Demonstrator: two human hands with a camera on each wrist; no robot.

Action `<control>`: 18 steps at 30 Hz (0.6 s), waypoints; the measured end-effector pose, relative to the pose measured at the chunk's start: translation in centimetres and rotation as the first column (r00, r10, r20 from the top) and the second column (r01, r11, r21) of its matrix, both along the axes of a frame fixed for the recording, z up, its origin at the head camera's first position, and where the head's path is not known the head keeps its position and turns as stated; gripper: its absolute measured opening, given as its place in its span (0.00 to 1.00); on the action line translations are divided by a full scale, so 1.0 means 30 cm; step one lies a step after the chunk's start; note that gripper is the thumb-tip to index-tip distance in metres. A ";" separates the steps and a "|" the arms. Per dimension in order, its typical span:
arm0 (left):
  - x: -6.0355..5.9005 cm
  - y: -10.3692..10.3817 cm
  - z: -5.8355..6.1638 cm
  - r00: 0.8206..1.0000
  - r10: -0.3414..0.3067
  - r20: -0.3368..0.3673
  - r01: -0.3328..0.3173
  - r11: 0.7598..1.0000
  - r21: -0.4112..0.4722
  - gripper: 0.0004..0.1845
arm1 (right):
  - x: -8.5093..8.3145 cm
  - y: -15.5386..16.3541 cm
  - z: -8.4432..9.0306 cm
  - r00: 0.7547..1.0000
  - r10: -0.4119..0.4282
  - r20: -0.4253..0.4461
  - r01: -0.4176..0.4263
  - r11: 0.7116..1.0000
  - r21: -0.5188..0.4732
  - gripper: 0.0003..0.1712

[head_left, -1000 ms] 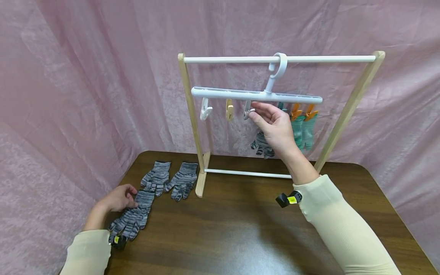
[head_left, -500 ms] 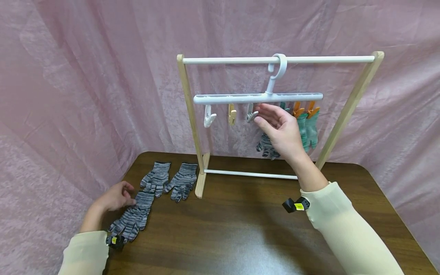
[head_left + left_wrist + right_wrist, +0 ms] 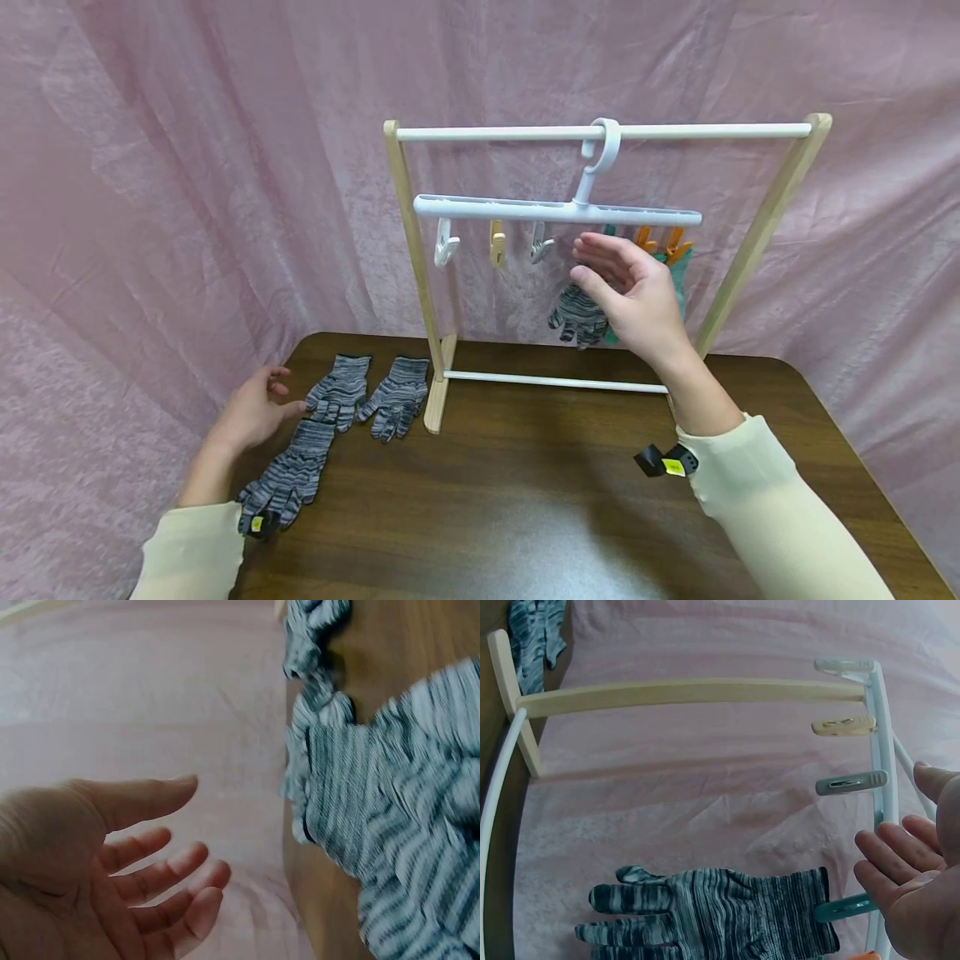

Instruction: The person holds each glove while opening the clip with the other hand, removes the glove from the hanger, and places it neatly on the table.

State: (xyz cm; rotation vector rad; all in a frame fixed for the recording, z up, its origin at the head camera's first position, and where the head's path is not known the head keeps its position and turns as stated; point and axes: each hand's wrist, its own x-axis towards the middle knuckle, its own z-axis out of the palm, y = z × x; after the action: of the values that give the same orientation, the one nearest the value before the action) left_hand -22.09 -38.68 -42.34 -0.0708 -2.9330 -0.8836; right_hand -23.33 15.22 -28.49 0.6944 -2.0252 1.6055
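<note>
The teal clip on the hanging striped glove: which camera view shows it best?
The right wrist view: the teal clip shows large on the striped glove. The head view shows only a bit above the right hand; the left wrist view shows none.

Head view looks forward and down across the bench (image 3: 487, 483); wrist views sit closer, the right sharing its upper-centre hanger (image 3: 510, 212).

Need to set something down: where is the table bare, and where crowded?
Bare: the table in front of the rack, from the nearest striped glove to the right sleeve. Crowded: its left end, where three striped gloves lie, with the left hand close by.
</note>
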 end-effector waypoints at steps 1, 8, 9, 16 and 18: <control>-0.002 0.008 0.004 1.000 0.008 -0.021 -0.008 1.000 0.003 0.35 | 0.004 0.004 0.001 1.000 -0.008 -0.007 0.008 1.000 0.010 0.24; -0.007 0.073 0.047 0.988 0.038 -0.149 -0.028 0.997 0.068 0.36 | 0.026 0.039 0.001 0.998 -0.054 -0.042 0.056 0.996 0.068 0.24; -0.008 0.082 0.052 0.985 0.042 -0.169 -0.030 0.997 0.075 0.36 | 0.027 0.045 0.000 0.997 -0.059 -0.048 0.063 0.995 0.075 0.24; -0.017 0.167 0.084 0.960 0.056 -0.275 -0.018 0.990 0.138 0.35 | 0.040 0.080 -0.001 0.993 -0.088 -0.074 0.093 0.993 0.074 0.23; -0.021 0.198 0.091 0.955 0.047 -0.292 0.002 0.986 0.165 0.34 | 0.042 0.091 -0.003 0.992 -0.097 -0.081 0.103 0.992 0.068 0.23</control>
State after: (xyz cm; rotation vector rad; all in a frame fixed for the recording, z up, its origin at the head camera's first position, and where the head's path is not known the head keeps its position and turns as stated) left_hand -22.73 -32.74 -39.61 -0.1453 -2.5721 -1.0092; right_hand -22.07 17.94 -28.59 0.6597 -2.0370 1.4328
